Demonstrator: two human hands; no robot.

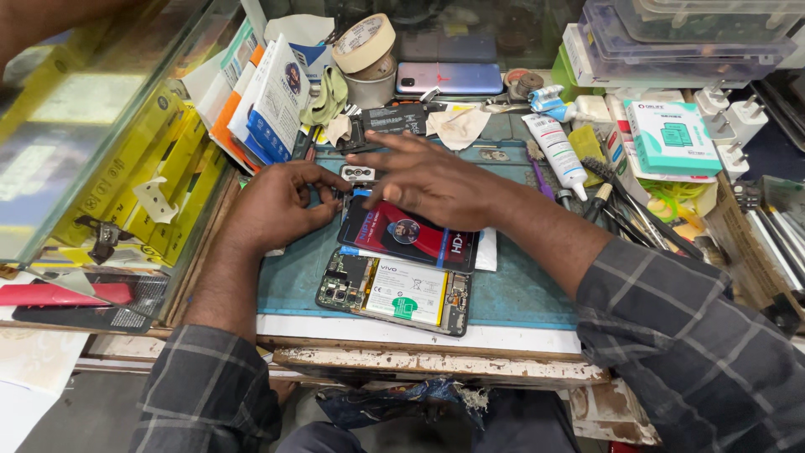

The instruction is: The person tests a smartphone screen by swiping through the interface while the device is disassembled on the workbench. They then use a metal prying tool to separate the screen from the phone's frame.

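An opened phone with its back off lies on the blue work mat, battery and circuit board showing. Behind it rests a flat dark red and black packet. My left hand has its fingers pinched together at the packet's far left corner, next to a small grey camera-frame part; what the fingers grip is hidden. My right hand hovers flat, fingers spread, over the packet's far edge and that small part, holding nothing.
A white tube, brushes and tweezers lie right of the mat. A teal box, white chargers and plastic cases stand at the right. Tape rolls, a blue phone and packets sit behind. Yellow boxes fill the left shelf.
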